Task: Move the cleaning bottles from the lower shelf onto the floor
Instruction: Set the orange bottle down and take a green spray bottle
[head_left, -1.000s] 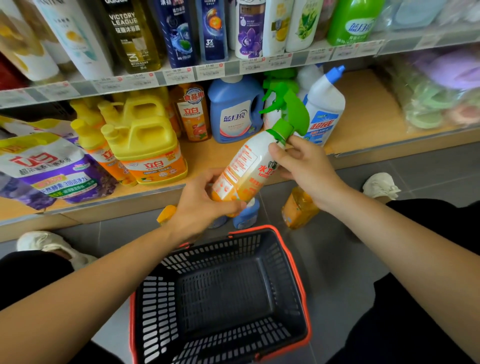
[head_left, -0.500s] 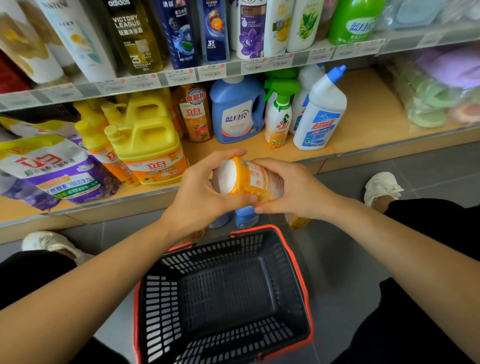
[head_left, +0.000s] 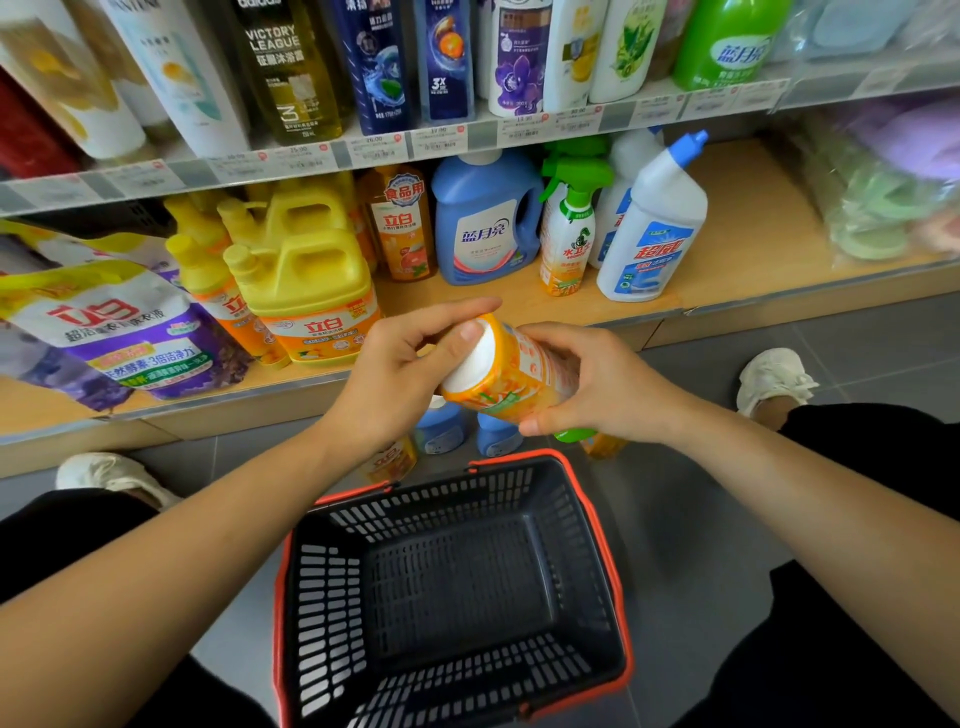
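Head: 1 spray bottle (head_left: 511, 382), 2 hands (head_left: 400, 379) (head_left: 608, 389)

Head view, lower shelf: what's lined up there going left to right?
purple refill pouch → big yellow jug → orange dish-soap bottle → blue detergent jug → green-trigger spray bottle → white bottle with blue cap → bagged sponges

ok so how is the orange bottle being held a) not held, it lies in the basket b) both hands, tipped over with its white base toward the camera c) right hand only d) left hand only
b: the left hand holds the white base end and the right hand wraps the body of the orange bottle, tipped over in front of the lower shelf.
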